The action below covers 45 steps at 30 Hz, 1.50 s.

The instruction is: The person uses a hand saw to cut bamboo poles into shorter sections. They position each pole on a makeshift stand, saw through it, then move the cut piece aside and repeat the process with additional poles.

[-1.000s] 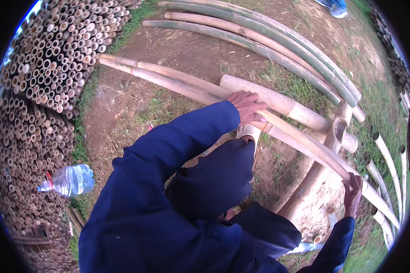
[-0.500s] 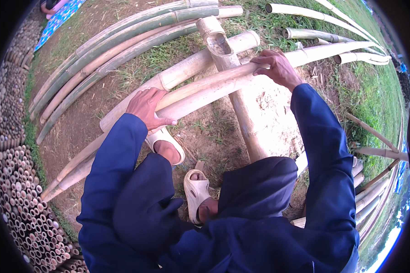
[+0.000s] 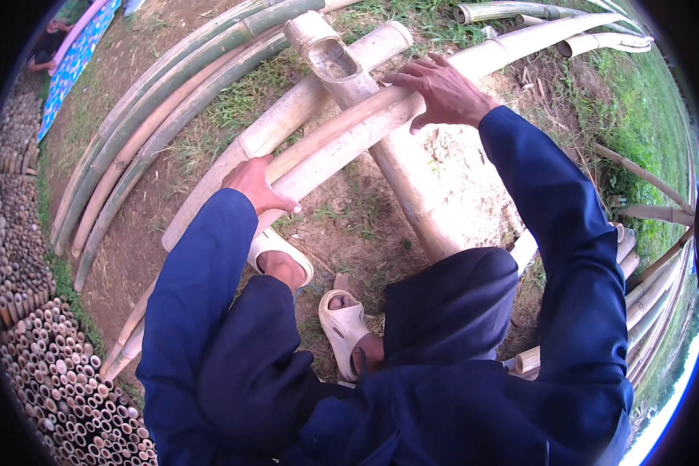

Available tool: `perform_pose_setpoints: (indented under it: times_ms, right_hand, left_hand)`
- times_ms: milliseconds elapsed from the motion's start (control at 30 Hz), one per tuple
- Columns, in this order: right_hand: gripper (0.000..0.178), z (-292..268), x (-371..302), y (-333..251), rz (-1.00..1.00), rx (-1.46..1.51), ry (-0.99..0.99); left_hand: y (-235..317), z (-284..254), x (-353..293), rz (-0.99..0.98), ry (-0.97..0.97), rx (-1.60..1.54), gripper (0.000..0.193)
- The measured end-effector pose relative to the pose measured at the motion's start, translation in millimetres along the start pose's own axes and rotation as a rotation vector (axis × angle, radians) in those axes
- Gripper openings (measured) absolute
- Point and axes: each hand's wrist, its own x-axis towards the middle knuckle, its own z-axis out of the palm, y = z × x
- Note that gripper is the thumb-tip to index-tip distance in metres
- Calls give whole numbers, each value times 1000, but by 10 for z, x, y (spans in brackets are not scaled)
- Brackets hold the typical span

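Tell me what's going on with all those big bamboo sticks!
A person in dark blue sleeves has both hands on some long pale bamboo. The left hand grips it, and the right hand lies over it farther along, fingers spread. The bamboo crosses over a notched bamboo post. Green poles lie beyond.

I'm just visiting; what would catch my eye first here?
Probably the long pale bamboo mid-picture, with the left hand and right hand on it. Then the notched post crossing beneath, and the stacked cut bamboo at lower left.
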Motion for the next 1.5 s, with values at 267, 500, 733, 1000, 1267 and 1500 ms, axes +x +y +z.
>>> perform_pose_setpoints:
  times_ms: [267, 500, 733, 1000, 1267, 1500]
  right_hand:
    - [86, 61, 29, -71, -81, -76, 28]
    - [76, 191, 342, -924, -259, -93, 53]
    - [65, 310, 733, -2221, -328, 10, 87]
    - [73, 369, 821, -2319, -361, 45, 118]
    - [80, 236, 786, -2362, -390, 66, 128]
    - [108, 121, 642, -2419, -282, 34, 84]
  left_hand:
    - [-16, -18, -104, 16, 13, 67, 72]
    - [-806, 8, -744, -5, 78, 76, 76]
    - [-1916, -15, -1640, -101, 50, -13, 87]
    - [-1681, -144, -1704, -48, 106, 81, 111]
    - [-934, 116, -1187, -27, 180, 106, 100]
    - [-966, 247, -1189, -32, 201, 92, 92]
